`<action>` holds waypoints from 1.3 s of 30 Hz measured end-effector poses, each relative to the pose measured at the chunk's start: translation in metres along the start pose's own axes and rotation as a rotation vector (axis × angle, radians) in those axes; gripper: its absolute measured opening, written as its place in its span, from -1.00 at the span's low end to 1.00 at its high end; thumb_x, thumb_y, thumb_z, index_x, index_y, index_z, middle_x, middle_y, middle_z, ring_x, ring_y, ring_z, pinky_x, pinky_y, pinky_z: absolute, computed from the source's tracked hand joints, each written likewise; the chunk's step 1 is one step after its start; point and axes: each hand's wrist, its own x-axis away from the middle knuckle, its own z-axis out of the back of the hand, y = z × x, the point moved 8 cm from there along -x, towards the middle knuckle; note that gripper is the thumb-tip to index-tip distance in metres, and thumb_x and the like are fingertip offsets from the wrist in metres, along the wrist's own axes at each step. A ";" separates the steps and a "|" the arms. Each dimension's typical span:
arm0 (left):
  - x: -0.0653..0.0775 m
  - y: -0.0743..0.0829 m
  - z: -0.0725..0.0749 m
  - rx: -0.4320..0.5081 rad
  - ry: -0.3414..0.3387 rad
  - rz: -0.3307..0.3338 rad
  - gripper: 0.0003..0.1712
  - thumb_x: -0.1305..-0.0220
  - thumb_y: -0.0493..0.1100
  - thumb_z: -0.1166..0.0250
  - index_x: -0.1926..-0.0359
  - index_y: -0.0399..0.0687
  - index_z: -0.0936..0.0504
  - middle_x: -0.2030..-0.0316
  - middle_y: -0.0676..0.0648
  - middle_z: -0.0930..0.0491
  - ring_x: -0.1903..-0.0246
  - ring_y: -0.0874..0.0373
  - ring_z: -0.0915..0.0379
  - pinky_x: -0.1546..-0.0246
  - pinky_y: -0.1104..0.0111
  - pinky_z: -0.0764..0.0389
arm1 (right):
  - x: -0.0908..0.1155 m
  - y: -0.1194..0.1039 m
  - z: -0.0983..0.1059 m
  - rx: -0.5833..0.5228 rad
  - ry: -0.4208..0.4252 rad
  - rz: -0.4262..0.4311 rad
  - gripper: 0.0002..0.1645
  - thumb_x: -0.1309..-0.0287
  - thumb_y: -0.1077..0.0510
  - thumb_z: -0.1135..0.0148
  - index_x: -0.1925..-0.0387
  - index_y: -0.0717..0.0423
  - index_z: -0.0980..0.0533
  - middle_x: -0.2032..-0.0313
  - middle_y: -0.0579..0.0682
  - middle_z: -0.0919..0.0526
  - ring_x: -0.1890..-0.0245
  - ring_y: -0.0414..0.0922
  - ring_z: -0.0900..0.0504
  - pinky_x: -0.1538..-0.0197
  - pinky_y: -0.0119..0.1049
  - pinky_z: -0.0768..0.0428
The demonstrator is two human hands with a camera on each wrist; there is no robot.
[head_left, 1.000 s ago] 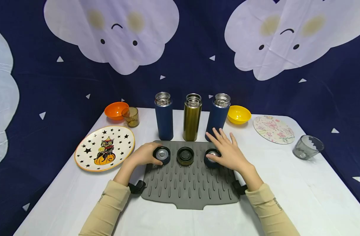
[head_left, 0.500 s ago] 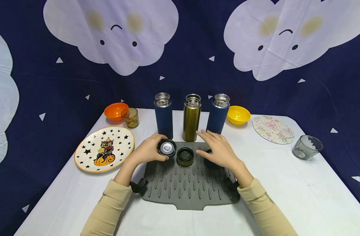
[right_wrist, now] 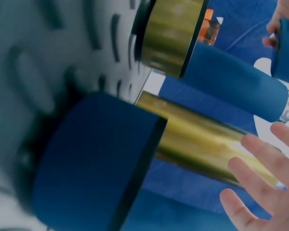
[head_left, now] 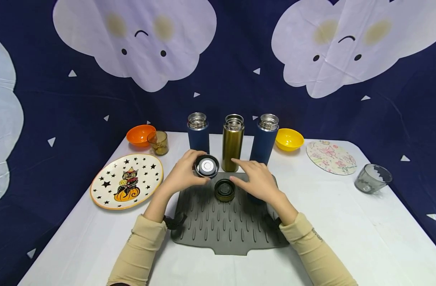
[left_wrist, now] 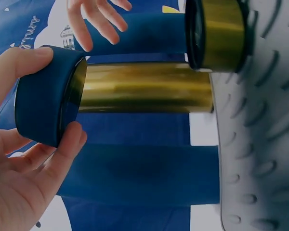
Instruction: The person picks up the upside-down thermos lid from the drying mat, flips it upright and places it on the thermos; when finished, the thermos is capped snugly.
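Observation:
My left hand (head_left: pixel 182 174) grips a blue flask lid (head_left: pixel 207 167) between thumb and fingers, raised above the grey ridged mat (head_left: pixel 228 230) and tilted so its underside faces the head camera. In the left wrist view the blue side of this lid (left_wrist: pixel 43 94) shows between thumb and fingertips. My right hand (head_left: pixel 257 180) hovers with spread fingers and holds nothing. A gold lid (head_left: pixel 224 190) lies upturned on the mat between the hands. Under my right hand sits another blue lid (right_wrist: pixel 91 163), mostly hidden in the head view.
Behind the mat stand three uncapped flasks: blue (head_left: pixel 198 137), gold (head_left: pixel 233 145) and blue (head_left: pixel 263 143). To the left are a cat plate (head_left: pixel 126 180), orange bowl (head_left: pixel 141 135) and amber glass (head_left: pixel 159 143). On the right are a yellow bowl (head_left: pixel 289 139), round patterned board (head_left: pixel 331 157) and grey glass (head_left: pixel 372 178).
My left hand has lifted the blue lid from the mat, moved it up and to the right, and tilted it. My right hand has shifted left, away from the other blue lid.

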 end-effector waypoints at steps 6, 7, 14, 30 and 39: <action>0.000 0.009 0.007 0.064 0.064 -0.013 -0.15 0.21 -0.19 -0.53 -0.19 -0.19 -0.39 0.00 -0.15 -0.37 0.11 0.03 -0.40 0.09 0.21 -0.48 | -0.010 -0.004 -0.008 -0.421 -0.072 -0.117 -0.39 -0.26 -0.18 -0.01 -0.24 0.04 -0.35 -0.02 0.04 -0.57 0.01 0.02 -0.50 -0.01 0.02 -0.43; 0.001 0.010 0.008 0.078 0.073 -0.013 -0.14 0.22 -0.20 -0.53 -0.19 -0.19 -0.39 0.00 -0.15 -0.37 0.10 0.03 -0.40 0.08 0.21 -0.49 | -0.012 -0.005 -0.010 -0.522 -0.098 -0.143 -0.40 -0.28 -0.17 0.01 -0.24 0.04 -0.35 -0.01 0.05 -0.57 0.00 0.02 -0.50 -0.01 0.01 -0.45; 0.003 0.015 0.011 0.127 0.109 -0.039 -0.12 0.24 -0.26 -0.55 -0.20 -0.18 -0.39 -0.02 -0.17 -0.36 0.06 0.00 -0.41 0.05 0.20 -0.51 | -0.027 -0.012 -0.021 -0.959 -0.259 -0.280 -0.38 -0.33 -0.03 0.08 -0.28 0.25 -0.23 -0.03 0.21 -0.49 0.00 0.05 -0.51 -0.05 -0.07 -0.46; 0.000 0.013 0.011 0.176 0.113 -0.042 -0.11 0.25 -0.28 -0.55 -0.21 -0.13 -0.38 -0.06 -0.17 -0.33 0.00 0.00 -0.38 0.01 0.18 -0.49 | -0.040 -0.007 -0.036 -1.280 -0.305 -0.333 -0.41 -0.28 0.25 0.05 -0.25 0.49 -0.11 0.14 -0.01 -0.50 0.27 -0.28 -0.60 0.04 -0.34 -0.54; -0.001 0.008 0.006 0.268 0.033 0.012 0.04 0.13 -0.21 -0.50 -0.37 0.04 -0.14 -0.16 -0.19 -0.22 -0.03 -0.09 -0.33 -0.02 0.10 -0.45 | -0.040 -0.011 -0.027 -1.271 -0.158 -0.274 -0.54 -0.20 0.34 -0.06 -0.12 0.43 -0.28 0.24 -0.06 -0.52 0.28 -0.23 -0.59 0.05 -0.29 -0.56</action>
